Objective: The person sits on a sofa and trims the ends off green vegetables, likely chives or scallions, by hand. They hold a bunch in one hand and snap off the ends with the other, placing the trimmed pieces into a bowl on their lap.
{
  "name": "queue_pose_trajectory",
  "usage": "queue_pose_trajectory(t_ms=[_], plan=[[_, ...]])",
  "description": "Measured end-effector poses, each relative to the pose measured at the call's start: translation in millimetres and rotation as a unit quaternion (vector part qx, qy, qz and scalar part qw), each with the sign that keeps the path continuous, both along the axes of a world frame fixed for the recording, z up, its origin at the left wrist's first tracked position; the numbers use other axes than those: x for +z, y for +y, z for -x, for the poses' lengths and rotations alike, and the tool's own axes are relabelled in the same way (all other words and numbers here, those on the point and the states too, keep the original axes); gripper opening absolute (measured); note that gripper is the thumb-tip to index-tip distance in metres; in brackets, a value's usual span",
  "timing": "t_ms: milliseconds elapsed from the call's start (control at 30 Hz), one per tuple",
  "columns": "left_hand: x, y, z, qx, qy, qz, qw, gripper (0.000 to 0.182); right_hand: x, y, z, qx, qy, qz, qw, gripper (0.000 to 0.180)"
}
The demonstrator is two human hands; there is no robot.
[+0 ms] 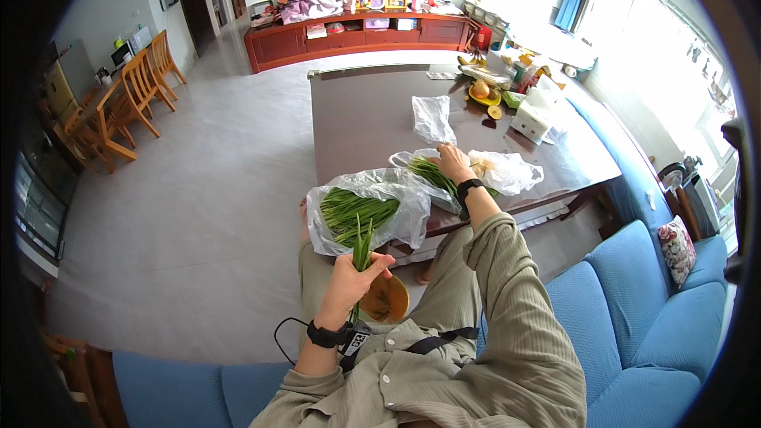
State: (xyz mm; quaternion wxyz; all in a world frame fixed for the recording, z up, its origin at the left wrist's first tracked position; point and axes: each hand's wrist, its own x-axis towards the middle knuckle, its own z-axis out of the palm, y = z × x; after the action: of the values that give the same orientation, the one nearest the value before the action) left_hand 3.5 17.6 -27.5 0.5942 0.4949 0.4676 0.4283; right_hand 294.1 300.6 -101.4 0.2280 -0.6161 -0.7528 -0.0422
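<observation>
My left hand [351,282] is closed around a small bunch of green garlic chives [362,249], held upright over my lap. Just beyond it, a clear plastic bag [410,214] lies spread at the table edge with a pile of cut chives [357,211] in it. My right hand [450,161] reaches to a second bunch of chives [433,173] in another plastic bag [404,157]; its fingertips are curled and partly hidden, so a grip is unclear. Between my legs stands a yellow-orange bin [386,300] with some green scraps inside.
On the dark coffee table [362,113] lie a crumpled plastic bag [432,117], a white bag [505,172], a tissue box [531,121] and a yellow fruit plate [484,97]. A blue sofa [579,315] runs behind me and to my right. Wooden chairs [140,80] stand at the left.
</observation>
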Motion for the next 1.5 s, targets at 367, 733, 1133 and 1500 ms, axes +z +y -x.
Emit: queue_pose_trajectory(t_ms=[367,733,1133,1500], plan=[[-3,3,-6,-0.012,-0.149,0.025,0.988,0.030,74,-107,-2,0.084,0.560,0.007,0.824,0.029],[0,-5,11,-0.008,-0.216,0.054,0.975,0.013,19,-254,118,0.261,0.312,0.205,0.890,0.013],[-6,-7,-3,0.048,0.009,-0.047,0.998,0.020,82,-256,124,0.245,0.555,0.141,0.783,0.021],[-25,-3,-6,0.042,0.069,-0.100,0.992,0.024,100,-250,124,0.153,0.673,0.122,0.713,0.016]])
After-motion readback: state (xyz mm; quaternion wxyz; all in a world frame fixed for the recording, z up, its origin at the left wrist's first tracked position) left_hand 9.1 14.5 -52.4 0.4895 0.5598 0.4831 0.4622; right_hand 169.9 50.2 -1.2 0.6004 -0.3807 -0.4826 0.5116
